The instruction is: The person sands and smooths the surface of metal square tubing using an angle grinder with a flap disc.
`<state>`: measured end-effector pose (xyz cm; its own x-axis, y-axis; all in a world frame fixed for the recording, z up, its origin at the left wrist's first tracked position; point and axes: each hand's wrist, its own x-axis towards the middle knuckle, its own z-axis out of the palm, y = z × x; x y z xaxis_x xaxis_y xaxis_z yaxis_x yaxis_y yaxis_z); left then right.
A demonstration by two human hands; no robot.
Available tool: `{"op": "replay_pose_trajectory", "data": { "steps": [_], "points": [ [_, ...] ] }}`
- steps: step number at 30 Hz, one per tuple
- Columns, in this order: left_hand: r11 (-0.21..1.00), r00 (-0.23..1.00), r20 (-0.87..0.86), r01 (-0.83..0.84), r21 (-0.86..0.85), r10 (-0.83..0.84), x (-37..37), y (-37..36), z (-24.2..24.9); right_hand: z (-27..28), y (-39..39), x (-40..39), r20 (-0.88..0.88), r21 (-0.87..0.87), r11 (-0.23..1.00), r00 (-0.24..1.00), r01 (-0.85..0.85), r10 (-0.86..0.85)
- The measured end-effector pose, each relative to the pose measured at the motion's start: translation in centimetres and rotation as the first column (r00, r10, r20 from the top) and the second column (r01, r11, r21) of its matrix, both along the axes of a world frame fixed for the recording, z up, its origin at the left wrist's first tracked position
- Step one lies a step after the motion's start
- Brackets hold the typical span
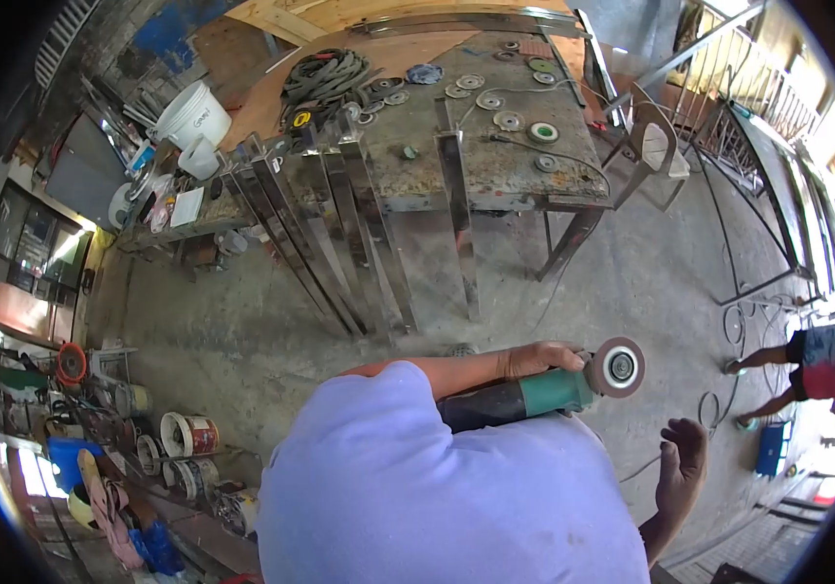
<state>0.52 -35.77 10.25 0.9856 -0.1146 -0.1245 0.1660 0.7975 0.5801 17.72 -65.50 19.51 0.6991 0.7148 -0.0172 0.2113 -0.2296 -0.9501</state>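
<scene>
A green and black angle grinder (552,391) lies across in front of my chest, its round disc (618,367) facing up at the right end. My left hand (546,358) is wrapped round the grinder near its head. Off to the right, my right hand (682,467) is raised with its fingers apart and nothing in it. Beyond the grinder, several shiny metal tubes (359,219) lean against the workbench (408,185), and one more tube (457,214) leans apart from them to the right.
Several discs (510,121) and coiled hoses (323,78) lie on the bench. A white bucket (193,117) stands at its left. Paint buckets (189,435) are at the lower left. A plastic chair (656,146), a metal frame (743,214) and another person (821,362) are at the right.
</scene>
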Motion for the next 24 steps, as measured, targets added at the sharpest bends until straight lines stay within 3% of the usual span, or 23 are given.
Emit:
{"op": "replay_pose_trajectory", "data": {
  "steps": [6, 11, 15, 20, 22, 23, 24],
  "points": [
    [0.969, 1.000, -0.014, -0.008, 0.249, 0.012, -1.6, 2.8, 0.0, 2.0, 6.5, -2.4, 0.297, 0.047, 0.996, 0.953, -0.080, 0.063],
    [0.965, 0.999, 0.014, -0.048, 0.257, 0.046, -4.0, 6.0, 0.3, 5.2, 14.3, -6.0, 0.554, -0.109, 0.961, 0.788, -0.253, 0.270],
    [0.940, 0.998, -0.002, -0.061, 0.337, 0.065, -6.3, 8.8, 0.9, 6.8, 19.6, -8.8, 0.570, -0.149, 0.915, 0.724, -0.375, 0.389],
    [0.941, 0.997, 0.025, -0.083, 0.329, 0.079, -8.6, 11.1, 2.1, 6.0, 25.2, -10.6, 0.680, -0.325, 0.827, 0.494, -0.458, 0.541],
    [0.880, 0.993, 0.012, -0.107, 0.464, 0.115, -9.1, 12.2, 0.2, 5.9, 27.4, -11.8, 0.713, -0.403, 0.793, 0.386, -0.458, 0.585],
    [0.843, 0.994, 0.010, -0.094, 0.530, 0.104, -8.9, 12.3, -0.8, 6.1, 28.2, -12.6, 0.678, -0.446, 0.761, 0.377, -0.471, 0.631],
    [0.882, 0.994, 0.023, -0.103, 0.461, 0.104, -9.1, 12.5, -0.7, 6.6, 28.9, -13.3, 0.648, -0.487, 0.750, 0.391, -0.447, 0.654]
  ]
}}
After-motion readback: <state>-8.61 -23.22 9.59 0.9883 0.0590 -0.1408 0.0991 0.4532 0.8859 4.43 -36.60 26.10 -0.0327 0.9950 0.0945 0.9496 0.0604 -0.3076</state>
